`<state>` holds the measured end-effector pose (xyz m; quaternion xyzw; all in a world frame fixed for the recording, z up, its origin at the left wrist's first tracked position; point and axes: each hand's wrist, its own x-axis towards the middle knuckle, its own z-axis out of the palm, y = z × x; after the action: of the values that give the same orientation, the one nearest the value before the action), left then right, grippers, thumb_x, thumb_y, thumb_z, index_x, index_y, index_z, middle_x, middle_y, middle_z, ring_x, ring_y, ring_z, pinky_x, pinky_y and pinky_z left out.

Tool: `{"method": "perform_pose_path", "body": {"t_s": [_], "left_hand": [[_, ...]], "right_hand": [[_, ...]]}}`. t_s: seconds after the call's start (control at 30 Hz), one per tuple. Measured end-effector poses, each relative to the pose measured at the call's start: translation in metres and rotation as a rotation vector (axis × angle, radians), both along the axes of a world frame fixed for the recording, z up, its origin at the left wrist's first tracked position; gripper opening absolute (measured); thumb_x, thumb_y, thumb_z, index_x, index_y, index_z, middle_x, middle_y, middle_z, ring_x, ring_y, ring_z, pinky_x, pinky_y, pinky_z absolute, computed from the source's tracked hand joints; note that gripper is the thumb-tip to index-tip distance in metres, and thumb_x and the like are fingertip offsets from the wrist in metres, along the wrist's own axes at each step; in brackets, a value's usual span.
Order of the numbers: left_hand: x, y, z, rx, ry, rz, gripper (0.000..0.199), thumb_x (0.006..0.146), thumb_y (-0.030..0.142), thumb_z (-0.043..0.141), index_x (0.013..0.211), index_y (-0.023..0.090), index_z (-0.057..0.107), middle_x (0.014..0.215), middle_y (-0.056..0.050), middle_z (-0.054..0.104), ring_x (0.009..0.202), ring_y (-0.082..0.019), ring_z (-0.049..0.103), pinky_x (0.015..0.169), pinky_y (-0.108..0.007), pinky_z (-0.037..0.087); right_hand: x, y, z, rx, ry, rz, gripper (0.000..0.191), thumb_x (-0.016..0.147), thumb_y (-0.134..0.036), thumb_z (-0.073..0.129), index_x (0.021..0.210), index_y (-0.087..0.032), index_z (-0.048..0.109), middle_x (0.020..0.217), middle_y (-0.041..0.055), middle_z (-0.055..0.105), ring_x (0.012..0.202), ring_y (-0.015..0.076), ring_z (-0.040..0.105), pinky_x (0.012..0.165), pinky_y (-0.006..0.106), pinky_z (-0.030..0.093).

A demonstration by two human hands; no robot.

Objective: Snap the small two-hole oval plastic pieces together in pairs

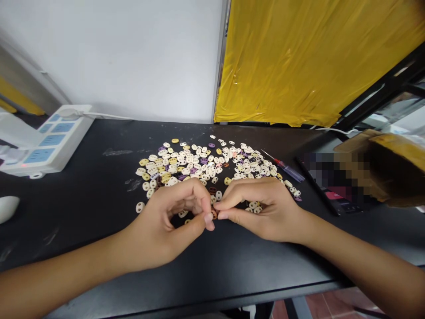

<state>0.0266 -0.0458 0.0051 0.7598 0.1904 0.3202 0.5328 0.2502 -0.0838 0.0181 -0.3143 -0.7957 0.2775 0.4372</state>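
A small reddish-brown two-hole piece [214,214], partly covered by fingertips, is between my two hands just above the black table. My left hand [179,221] is closed in a pinch, thumb against fingertips at the piece's left side. From the right, my right hand [257,208] pinches the same piece between thumb and forefinger. Behind and partly under both hands lies a spread of small oval two-hole pieces [191,161], mostly cream, with some yellow, purple and brown ones. The hands hide part of this spread.
A red-tipped screwdriver [285,168] with a clear purple handle lies right of the pieces. Beyond it are a dark phone-like device [327,190] and a brown box [395,164]. At left stand a white power strip [63,141] and a white rounded object [8,208]. A wall borders the black table [232,274].
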Motion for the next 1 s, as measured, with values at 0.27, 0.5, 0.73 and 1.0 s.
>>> {"method": "perform_pose_path", "body": {"t_s": [0.27,0.5,0.73,1.0], "left_hand": [[0.002,-0.002,-0.001,-0.019,0.03,-0.009,0.016,0.092,0.006,0.059,0.089,0.021,0.056,0.079,0.003,0.068,0.07,-0.01,0.069,0.069,-0.019,0.056],[-0.004,0.015,0.005,0.152,0.012,0.133,0.023,0.096,0.009,0.05,0.1,0.024,0.066,0.078,0.005,0.063,0.066,-0.009,0.059,0.062,-0.019,0.047],[-0.011,0.035,0.006,0.429,0.216,0.158,0.033,0.098,0.007,0.037,0.085,0.022,0.064,0.08,0.003,0.063,0.071,-0.012,0.057,0.067,-0.026,0.041],[-0.008,0.042,0.0,0.833,0.328,0.116,0.023,0.097,0.008,0.045,0.085,0.015,0.064,0.078,-0.002,0.056,0.074,-0.017,0.051,0.072,-0.032,0.039]], "right_hand": [[0.0,0.002,-0.002,-0.012,-0.046,0.042,0.005,0.091,-0.013,0.072,0.087,-0.014,0.075,0.078,0.0056,0.075,0.069,0.0118,0.069,0.065,0.024,0.053],[0.012,0.008,0.005,0.094,-0.127,-0.109,0.011,0.092,-0.019,0.073,0.102,-0.015,0.074,0.085,0.0045,0.075,0.077,0.0127,0.069,0.074,0.025,0.056],[0.03,0.024,0.002,0.182,-0.222,-0.34,0.008,0.094,-0.015,0.066,0.096,-0.015,0.074,0.093,0.0052,0.078,0.084,0.0149,0.072,0.079,0.025,0.056],[0.028,0.019,0.006,0.284,-0.383,-0.288,0.012,0.094,-0.012,0.063,0.101,-0.014,0.073,0.088,0.0059,0.075,0.082,0.0168,0.068,0.078,0.03,0.053]]}}
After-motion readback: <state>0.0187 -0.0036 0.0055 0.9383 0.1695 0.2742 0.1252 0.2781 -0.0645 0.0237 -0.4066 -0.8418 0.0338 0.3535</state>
